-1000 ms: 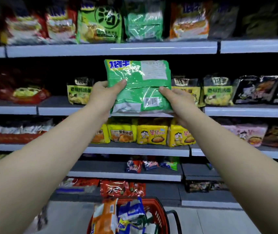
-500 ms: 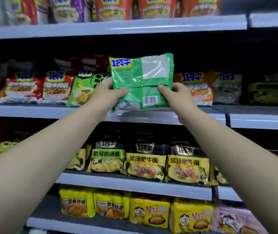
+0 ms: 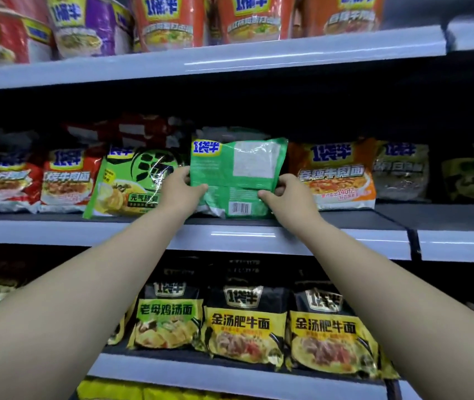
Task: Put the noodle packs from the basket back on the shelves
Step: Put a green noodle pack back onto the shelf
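A green noodle pack (image 3: pixel 237 174) stands upright on the middle shelf (image 3: pixel 259 241), its back with the barcode facing me. My left hand (image 3: pixel 179 189) grips its left edge, thumb on the front. My right hand (image 3: pixel 286 193) grips its right edge the same way. The pack sits between a green pack with a black emblem (image 3: pixel 135 183) on its left and an orange pack (image 3: pixel 335 176) on its right. The basket is out of view.
Cup noodles (image 3: pixel 166 21) line the top shelf. Red packs (image 3: pixel 65 180) and dark packs (image 3: pixel 400 171) fill the rest of the middle shelf. Black-and-yellow packs (image 3: pixel 244 327) stand on the shelf below. A shelf divider (image 3: pixel 413 241) splits the row at right.
Both hands carried the green pack up and forward from in front of a lower shelf onto the middle shelf. The view tilted up, and the basket dropped out of sight.
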A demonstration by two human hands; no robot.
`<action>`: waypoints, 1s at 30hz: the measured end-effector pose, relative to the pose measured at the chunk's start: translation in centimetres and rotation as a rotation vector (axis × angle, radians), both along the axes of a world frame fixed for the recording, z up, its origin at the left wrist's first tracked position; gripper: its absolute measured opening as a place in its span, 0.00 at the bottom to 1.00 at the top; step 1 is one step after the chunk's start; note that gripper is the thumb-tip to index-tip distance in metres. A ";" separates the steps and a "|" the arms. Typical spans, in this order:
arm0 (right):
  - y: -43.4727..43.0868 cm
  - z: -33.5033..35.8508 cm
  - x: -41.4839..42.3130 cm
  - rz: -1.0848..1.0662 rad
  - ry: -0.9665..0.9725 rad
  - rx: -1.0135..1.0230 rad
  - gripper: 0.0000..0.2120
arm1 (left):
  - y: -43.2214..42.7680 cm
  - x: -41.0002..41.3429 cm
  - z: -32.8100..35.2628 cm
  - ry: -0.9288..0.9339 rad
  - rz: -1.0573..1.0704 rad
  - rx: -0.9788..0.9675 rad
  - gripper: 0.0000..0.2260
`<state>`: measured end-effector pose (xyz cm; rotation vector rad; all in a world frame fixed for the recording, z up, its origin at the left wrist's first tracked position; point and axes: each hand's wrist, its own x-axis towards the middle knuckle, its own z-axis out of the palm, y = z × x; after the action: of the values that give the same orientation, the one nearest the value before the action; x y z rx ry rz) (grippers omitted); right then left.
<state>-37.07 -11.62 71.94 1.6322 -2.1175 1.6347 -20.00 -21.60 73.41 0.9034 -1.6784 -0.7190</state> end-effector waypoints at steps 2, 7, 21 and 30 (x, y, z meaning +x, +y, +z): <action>0.0 0.1 0.1 -0.010 -0.059 -0.029 0.22 | -0.4 -0.2 -0.1 -0.021 -0.010 0.001 0.14; -0.1 0.5 1.2 -0.195 0.024 -0.025 0.21 | -0.4 0.1 0.4 -0.247 0.104 -0.139 0.17; 2.8 -2.2 7.2 -0.421 0.782 0.337 0.32 | 3.8 7.3 -1.8 -0.910 -0.011 -0.356 0.28; 4.8 -10.4 17.3 -0.100 0.853 0.469 0.34 | 7.0 16.8 -9.1 -1.183 -0.024 -0.320 0.30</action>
<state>-19.77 -6.83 61.59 1.8060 -2.0742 0.2664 -3.22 -14.58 64.26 1.1542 -2.7145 0.1884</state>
